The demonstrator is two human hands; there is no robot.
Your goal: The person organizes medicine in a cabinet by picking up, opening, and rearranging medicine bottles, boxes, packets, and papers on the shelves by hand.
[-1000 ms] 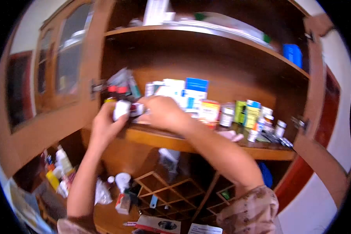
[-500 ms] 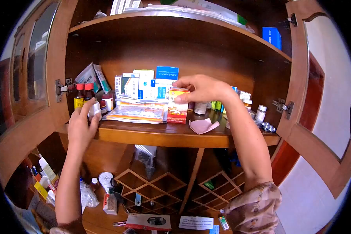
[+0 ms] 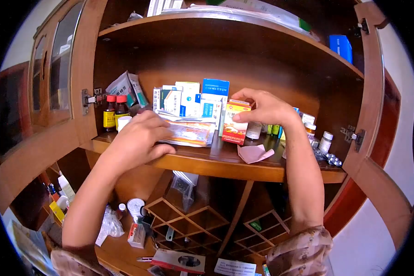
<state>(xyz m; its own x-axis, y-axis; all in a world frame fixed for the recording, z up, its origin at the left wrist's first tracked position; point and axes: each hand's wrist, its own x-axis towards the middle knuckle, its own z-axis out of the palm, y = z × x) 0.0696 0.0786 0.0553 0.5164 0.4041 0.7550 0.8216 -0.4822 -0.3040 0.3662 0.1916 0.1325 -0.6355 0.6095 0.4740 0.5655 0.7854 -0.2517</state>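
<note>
My right hand (image 3: 267, 108) pinches a red and yellow medicine box (image 3: 235, 129) by its upper part, thumb in front and fingers behind. The box stands slightly tilted on the cabinet shelf. My left hand (image 3: 140, 138) lies with fingers stretched over the left end of a stack of flat plastic packets (image 3: 191, 132), its thumb near the shelf's front edge. Beside that hand are a white-capped bottle (image 3: 123, 122), partly hidden, and two red-capped brown bottles (image 3: 109, 114). Several upright medicine boxes (image 3: 187, 99) stand behind the packets.
A pink paper piece (image 3: 254, 153) lies at the shelf edge. To the right are a white bottle (image 3: 325, 142) and blister packs (image 3: 332, 159). Open cabinet doors flank both sides. An upper shelf (image 3: 230, 24) carries papers and a blue box (image 3: 341, 48). Lattice racks (image 3: 188, 225) stand below.
My left hand has moved right, from the white-capped bottle onto the packets. The red and yellow box has shifted slightly right and tilted in my right hand. The view has shifted.
</note>
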